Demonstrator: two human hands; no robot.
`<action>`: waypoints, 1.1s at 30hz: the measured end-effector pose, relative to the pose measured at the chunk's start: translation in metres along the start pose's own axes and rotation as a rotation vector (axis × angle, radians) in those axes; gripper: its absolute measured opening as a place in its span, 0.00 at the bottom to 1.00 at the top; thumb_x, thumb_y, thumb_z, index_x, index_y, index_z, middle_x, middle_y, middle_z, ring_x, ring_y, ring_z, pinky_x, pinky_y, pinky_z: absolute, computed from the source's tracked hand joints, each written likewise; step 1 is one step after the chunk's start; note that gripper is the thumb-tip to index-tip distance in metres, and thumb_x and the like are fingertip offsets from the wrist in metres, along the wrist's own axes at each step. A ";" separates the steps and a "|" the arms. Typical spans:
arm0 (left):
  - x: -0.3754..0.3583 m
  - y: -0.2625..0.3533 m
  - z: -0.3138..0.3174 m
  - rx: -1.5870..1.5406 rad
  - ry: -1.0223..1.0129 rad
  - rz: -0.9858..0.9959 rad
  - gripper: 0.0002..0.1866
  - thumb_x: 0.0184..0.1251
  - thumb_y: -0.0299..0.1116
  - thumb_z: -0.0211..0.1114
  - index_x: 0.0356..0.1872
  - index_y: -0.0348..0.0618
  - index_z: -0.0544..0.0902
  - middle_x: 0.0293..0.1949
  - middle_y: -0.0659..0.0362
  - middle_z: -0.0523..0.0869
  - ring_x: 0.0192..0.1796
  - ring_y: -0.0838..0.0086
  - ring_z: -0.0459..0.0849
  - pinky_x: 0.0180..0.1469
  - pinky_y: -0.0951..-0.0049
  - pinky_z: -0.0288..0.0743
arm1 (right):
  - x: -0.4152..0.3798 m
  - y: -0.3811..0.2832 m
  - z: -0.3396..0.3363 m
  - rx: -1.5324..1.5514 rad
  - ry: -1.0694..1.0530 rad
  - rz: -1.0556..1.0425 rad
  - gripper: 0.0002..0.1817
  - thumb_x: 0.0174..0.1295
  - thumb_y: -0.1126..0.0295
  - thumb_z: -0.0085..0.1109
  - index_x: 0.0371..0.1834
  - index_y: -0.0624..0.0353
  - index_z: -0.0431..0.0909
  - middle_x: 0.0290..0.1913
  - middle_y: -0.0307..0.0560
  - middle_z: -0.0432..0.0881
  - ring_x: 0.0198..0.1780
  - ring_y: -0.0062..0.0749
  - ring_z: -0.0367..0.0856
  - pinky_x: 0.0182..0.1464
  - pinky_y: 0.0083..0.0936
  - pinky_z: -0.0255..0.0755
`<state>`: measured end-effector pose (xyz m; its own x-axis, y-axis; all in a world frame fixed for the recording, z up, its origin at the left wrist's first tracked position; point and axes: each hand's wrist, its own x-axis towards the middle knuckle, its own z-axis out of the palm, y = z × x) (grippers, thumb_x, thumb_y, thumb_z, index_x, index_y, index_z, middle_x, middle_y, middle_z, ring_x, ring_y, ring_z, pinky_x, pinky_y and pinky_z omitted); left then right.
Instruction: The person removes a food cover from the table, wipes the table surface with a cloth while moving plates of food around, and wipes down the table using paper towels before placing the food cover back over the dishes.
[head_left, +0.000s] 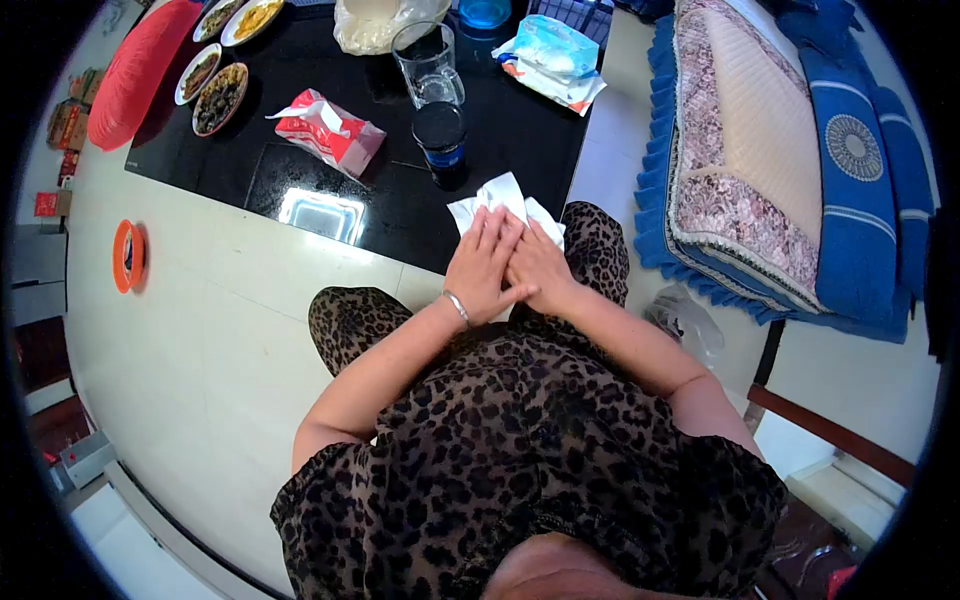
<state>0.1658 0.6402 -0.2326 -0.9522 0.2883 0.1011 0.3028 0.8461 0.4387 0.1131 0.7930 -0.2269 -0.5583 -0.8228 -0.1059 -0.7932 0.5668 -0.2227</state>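
Both hands (510,265) overlapping on white tissue (500,200), grip apparently hidden
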 end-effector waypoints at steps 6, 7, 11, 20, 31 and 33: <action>0.048 -0.040 -0.003 0.019 0.126 -0.020 0.47 0.59 0.63 0.59 0.72 0.41 0.59 0.72 0.43 0.58 0.74 0.41 0.51 0.76 0.54 0.45 | 0.056 0.031 -0.004 0.015 0.133 -0.003 0.29 0.63 0.64 0.47 0.69 0.60 0.65 0.76 0.52 0.56 0.78 0.43 0.46 0.78 0.41 0.36; 0.045 -0.039 -0.003 0.027 0.094 -0.025 0.48 0.59 0.64 0.58 0.73 0.42 0.58 0.73 0.43 0.57 0.75 0.42 0.50 0.76 0.54 0.45 | 0.053 0.029 -0.003 -0.033 0.089 -0.006 0.30 0.63 0.64 0.47 0.70 0.59 0.64 0.75 0.53 0.57 0.78 0.44 0.47 0.78 0.41 0.37; 0.015 -0.012 -0.002 0.030 0.011 -0.009 0.48 0.61 0.65 0.55 0.75 0.43 0.54 0.74 0.42 0.53 0.76 0.42 0.47 0.76 0.52 0.44 | 0.020 0.014 0.007 -0.060 0.025 0.004 0.33 0.62 0.61 0.49 0.72 0.60 0.61 0.75 0.54 0.57 0.78 0.45 0.47 0.78 0.42 0.38; 0.072 -0.038 0.020 0.095 0.130 0.035 0.45 0.63 0.63 0.55 0.74 0.44 0.57 0.75 0.45 0.53 0.75 0.42 0.49 0.75 0.51 0.47 | 0.051 0.054 -0.006 -0.079 -0.074 0.115 0.31 0.62 0.65 0.49 0.70 0.63 0.63 0.75 0.55 0.57 0.77 0.43 0.51 0.78 0.41 0.38; 0.063 -0.017 -0.007 -0.261 0.673 -0.118 0.21 0.55 0.31 0.70 0.50 0.38 0.78 0.52 0.49 0.77 0.57 0.54 0.74 0.63 0.60 0.66 | 0.096 0.099 -0.011 0.050 0.342 0.042 0.29 0.65 0.66 0.51 0.72 0.43 0.63 0.76 0.43 0.58 0.77 0.40 0.52 0.76 0.45 0.46; 0.049 -0.021 -0.012 -0.314 0.857 -0.297 0.26 0.53 0.33 0.73 0.52 0.37 0.74 0.52 0.50 0.74 0.55 0.58 0.73 0.59 0.64 0.67 | 0.097 0.097 -0.011 0.017 0.351 0.048 0.26 0.68 0.65 0.48 0.71 0.45 0.64 0.75 0.42 0.59 0.76 0.38 0.53 0.75 0.42 0.48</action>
<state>0.1122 0.6310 -0.2263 -0.7324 -0.4498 0.5111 0.1382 0.6369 0.7585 -0.0204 0.7686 -0.2478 -0.6467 -0.7297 0.2222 -0.7616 0.6014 -0.2415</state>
